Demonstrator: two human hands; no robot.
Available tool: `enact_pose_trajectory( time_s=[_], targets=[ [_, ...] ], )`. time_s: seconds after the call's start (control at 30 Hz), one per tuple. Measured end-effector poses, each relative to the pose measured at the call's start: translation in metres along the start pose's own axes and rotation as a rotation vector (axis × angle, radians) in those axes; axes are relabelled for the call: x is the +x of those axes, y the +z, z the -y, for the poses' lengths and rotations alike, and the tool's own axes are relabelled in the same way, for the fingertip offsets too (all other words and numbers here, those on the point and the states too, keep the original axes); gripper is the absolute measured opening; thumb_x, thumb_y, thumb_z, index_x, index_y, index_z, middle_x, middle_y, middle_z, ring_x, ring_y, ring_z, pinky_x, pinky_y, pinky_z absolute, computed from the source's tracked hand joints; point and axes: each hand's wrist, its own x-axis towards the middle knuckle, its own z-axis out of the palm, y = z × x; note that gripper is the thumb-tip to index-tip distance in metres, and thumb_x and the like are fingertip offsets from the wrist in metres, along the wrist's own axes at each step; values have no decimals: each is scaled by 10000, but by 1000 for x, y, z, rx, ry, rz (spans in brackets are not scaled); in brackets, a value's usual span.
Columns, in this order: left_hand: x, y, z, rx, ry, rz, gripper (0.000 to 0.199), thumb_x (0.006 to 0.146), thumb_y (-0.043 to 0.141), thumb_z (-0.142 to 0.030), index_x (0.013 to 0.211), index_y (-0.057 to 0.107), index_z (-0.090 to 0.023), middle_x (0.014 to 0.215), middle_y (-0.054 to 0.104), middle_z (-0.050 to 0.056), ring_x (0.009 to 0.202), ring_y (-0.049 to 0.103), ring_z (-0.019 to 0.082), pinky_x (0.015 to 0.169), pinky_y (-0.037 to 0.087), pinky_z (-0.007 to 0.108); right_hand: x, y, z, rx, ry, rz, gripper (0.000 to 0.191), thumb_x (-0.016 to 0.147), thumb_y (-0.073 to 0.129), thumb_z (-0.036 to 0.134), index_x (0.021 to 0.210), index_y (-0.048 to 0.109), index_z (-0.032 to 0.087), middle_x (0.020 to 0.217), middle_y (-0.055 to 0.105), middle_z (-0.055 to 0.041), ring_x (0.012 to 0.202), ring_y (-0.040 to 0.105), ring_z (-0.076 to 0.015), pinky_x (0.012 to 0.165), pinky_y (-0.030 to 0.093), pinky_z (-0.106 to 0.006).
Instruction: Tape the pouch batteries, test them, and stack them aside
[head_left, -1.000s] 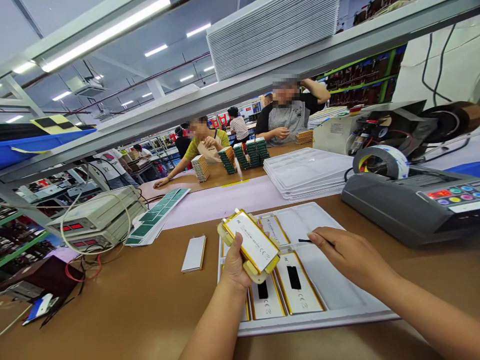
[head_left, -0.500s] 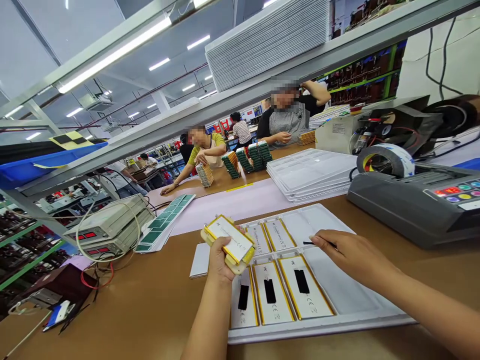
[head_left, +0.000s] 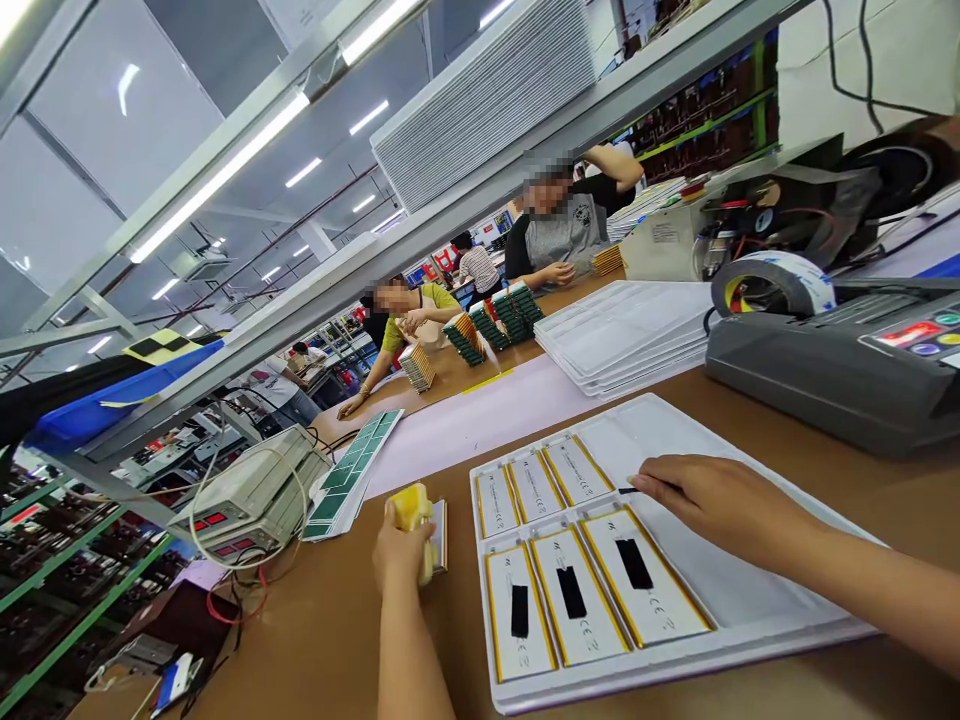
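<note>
My left hand [head_left: 399, 555] is closed around a yellow block-like fixture [head_left: 411, 507], tipped on its edge above the brown table. Against its right side is a flat white piece [head_left: 441, 537] with a yellowish edge; I cannot tell if it is held or lying on the table. My right hand [head_left: 694, 495] pinches a thin black strip [head_left: 627, 491] over the white tray [head_left: 664, 425]. Flat pouch batteries lie in the tray in two rows. Each front-row battery [head_left: 604, 640] has a black tape piece [head_left: 571, 592] across it; the back-row battery [head_left: 576, 470] shows none.
A grey tape dispenser [head_left: 817, 385] with a tape roll [head_left: 772, 290] stands at right. Stacked white trays [head_left: 622, 335] lie behind. Grey power units [head_left: 255, 490] and a green-patterned sheet [head_left: 352, 475] are at left. Two people sit across the table near battery stacks [head_left: 510, 315].
My left hand has moved left and down off the tray, turning the yellow fixture on edge. The battery that lay face-up on it no longer shows there. My right hand stays over the tray.
</note>
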Motion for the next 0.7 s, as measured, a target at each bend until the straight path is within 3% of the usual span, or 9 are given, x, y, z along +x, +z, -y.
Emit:
enact_pose_trajectory(
  time_s=[0.13, 0.33, 0.7],
  targets=[
    [-2, 11, -1, 336, -30, 11, 666, 453, 697, -402, 1083, 535, -257, 1024, 591, 178, 1036, 461, 432, 841, 271, 549, 0, 0, -1, 1, -8, -10, 399, 867, 273, 449, 687, 552, 228, 705, 621, -16, 633, 544, -185, 550, 341, -275],
    [-1, 16, -8, 384, -64, 23, 539, 527, 624, -440, 1024, 522, -259, 962, 612, 169, 993, 494, 426, 793, 299, 536, 2, 2, 2, -20, 2, 24, 363, 876, 287, 413, 703, 551, 233, 713, 622, -5, 660, 556, -191, 555, 331, -272],
    [6, 13, -18, 355, -43, 71, 504, 408, 663, -253, 861, 444, -222, 904, 597, 226, 939, 509, 457, 708, 339, 541, -2, 3, 14, -46, -77, 80, 330, 885, 325, 278, 672, 561, 188, 740, 640, -45, 698, 578, -203, 566, 320, -272]
  ],
)
